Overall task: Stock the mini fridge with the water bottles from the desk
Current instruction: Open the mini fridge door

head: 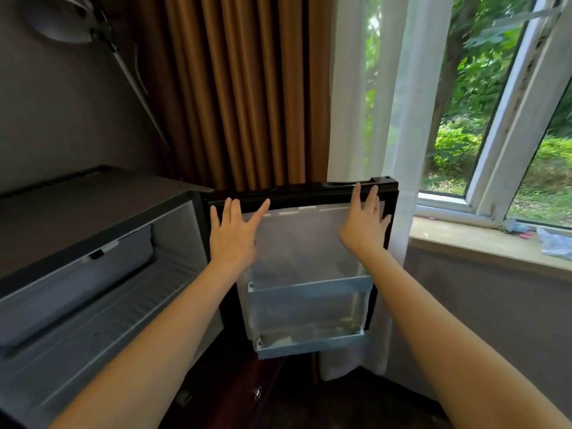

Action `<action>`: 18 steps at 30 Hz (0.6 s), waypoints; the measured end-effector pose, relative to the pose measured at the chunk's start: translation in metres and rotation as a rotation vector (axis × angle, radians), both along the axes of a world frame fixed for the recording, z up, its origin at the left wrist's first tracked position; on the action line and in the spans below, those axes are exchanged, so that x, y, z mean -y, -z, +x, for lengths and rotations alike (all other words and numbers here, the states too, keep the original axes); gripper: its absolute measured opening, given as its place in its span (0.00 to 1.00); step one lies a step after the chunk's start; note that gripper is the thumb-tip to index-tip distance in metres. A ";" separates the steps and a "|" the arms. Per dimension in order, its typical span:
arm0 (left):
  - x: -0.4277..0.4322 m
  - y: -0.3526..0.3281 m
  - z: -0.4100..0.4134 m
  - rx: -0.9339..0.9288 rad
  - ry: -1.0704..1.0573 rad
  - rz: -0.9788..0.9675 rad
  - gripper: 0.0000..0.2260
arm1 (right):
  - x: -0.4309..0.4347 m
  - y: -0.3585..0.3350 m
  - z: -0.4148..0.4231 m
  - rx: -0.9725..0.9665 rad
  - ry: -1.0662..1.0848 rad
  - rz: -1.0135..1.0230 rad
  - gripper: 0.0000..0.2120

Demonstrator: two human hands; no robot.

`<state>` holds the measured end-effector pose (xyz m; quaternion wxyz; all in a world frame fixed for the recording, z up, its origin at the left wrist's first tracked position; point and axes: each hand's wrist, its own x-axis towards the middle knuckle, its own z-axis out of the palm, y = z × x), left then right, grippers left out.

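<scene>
The black mini fridge (77,205) stands at the left with its white inside exposed. Its door (309,243) is swung wide open, inner side facing me, with two pale blue door shelves (309,287) that hold no bottles. My left hand (233,236) lies flat, fingers spread, near the door's upper left corner. At the upper right corner my right hand (365,224) is also flat and spread, fingertips at the black top rim. Neither hand holds anything. No water bottles or desk are in view.
Brown curtains (247,88) and a white sheer curtain (365,103) hang behind the door. An open window (495,119) and a stone sill (483,239) with small items lie to the right. A lamp (62,23) hangs on the wall at upper left.
</scene>
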<state>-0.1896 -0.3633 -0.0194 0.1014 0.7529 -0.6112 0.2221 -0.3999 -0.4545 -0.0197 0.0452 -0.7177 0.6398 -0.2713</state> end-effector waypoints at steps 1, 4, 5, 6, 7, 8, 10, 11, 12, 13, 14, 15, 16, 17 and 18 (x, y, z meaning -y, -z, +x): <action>0.002 0.000 0.000 0.012 -0.008 -0.004 0.37 | 0.002 0.001 0.003 -0.009 -0.019 0.000 0.38; 0.007 -0.003 0.000 0.054 -0.025 -0.008 0.38 | 0.008 -0.002 0.009 -0.045 -0.070 0.027 0.38; 0.009 -0.005 -0.001 0.069 -0.029 -0.011 0.37 | 0.009 -0.006 0.011 -0.056 -0.091 0.049 0.38; 0.010 -0.007 -0.002 0.081 -0.034 -0.009 0.37 | 0.010 -0.009 0.014 -0.066 -0.116 0.072 0.38; 0.012 -0.008 -0.003 0.087 -0.042 0.000 0.38 | 0.009 -0.012 0.017 -0.075 -0.141 0.088 0.38; 0.014 -0.010 -0.004 0.089 -0.049 0.013 0.38 | 0.007 -0.015 0.020 -0.079 -0.165 0.092 0.38; 0.018 -0.016 -0.006 0.078 -0.058 0.048 0.39 | 0.002 -0.018 0.024 -0.060 -0.201 0.082 0.38; 0.019 -0.019 -0.007 0.057 -0.058 0.074 0.39 | -0.002 -0.018 0.025 -0.041 -0.214 0.086 0.38; 0.019 -0.022 -0.007 0.021 -0.052 0.103 0.38 | -0.006 -0.017 0.025 -0.025 -0.226 0.101 0.38; 0.017 -0.025 -0.007 -0.027 -0.041 0.129 0.37 | -0.010 -0.016 0.024 -0.014 -0.238 0.123 0.38; 0.012 -0.026 -0.005 -0.078 -0.020 0.138 0.36 | -0.015 -0.013 0.024 -0.007 -0.248 0.147 0.39; 0.005 -0.025 -0.003 -0.123 0.009 0.128 0.35 | -0.019 -0.010 0.023 -0.005 -0.259 0.172 0.39; -0.005 -0.022 0.000 -0.162 0.043 0.099 0.33 | -0.024 -0.007 0.023 -0.007 -0.270 0.195 0.39; -0.017 -0.017 0.004 -0.200 0.076 0.057 0.31 | -0.029 -0.004 0.023 -0.009 -0.284 0.219 0.38; -0.031 -0.010 0.007 -0.243 0.105 0.011 0.29 | -0.034 -0.001 0.024 -0.010 -0.303 0.242 0.36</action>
